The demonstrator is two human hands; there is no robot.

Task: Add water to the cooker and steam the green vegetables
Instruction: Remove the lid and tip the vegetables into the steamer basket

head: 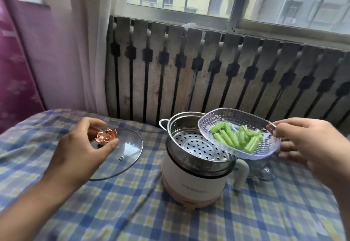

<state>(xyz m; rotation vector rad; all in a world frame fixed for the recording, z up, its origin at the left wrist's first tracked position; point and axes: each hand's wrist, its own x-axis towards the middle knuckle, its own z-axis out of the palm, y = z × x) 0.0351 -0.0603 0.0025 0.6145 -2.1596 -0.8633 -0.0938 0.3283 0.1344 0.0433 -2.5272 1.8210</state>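
- We work on a table under a blue checked cloth [94, 203], with the cooker [193, 180] standing near its middle, a white body on a pink base.
- The glass lid [125, 151] lies flat on the cloth, left of the cooker and apart from it. Our left hand [79, 151] curls over its copper-coloured knob [106, 136], fingers parted around it; we cannot tell whether they actually grip it.
- The steel steamer basket [197, 146] sits in the cooker's mouth, its perforated floor bare. We cannot see whether water lies beneath it.
- Our right hand [303, 146] pinches the right rim of the clear glass dish [242, 117], thumb on top and fingers under, and holds it tilted over the basket's right edge.
- The green vegetables [238, 138], cut stalks, lie heaped toward the dish's low side.
- To do this well, we judge the dish should come further over the basket's middle before tipping more steeply, so no stalk falls outside the rim.
- We should spread the stalks evenly over the holes, then bring the lid across.
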